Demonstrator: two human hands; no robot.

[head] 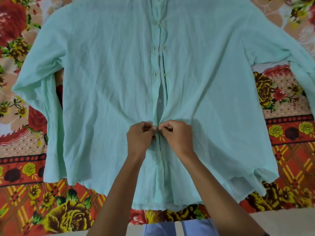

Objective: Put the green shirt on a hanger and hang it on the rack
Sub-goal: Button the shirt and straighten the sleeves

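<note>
The shirt (110,79) lies spread flat on the bedsheet (289,142), filling the middle of the frame, collar toward the top edge, hem toward the bottom, sleeves reaching out to left and right. The left hand (140,136) and right hand (177,134) meet at lower centre, pinching the front placket (159,92), fingertips touching

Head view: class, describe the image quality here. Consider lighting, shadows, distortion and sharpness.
Head view: the light is soft and even, with no glare; faint shadows lie in the wrinkles of the green shirt; the wide lens bows the floral bedsheet at the edges; the left hand and right hand at the placket look slightly soft, and the whole picture is mildly blurred.
</note>
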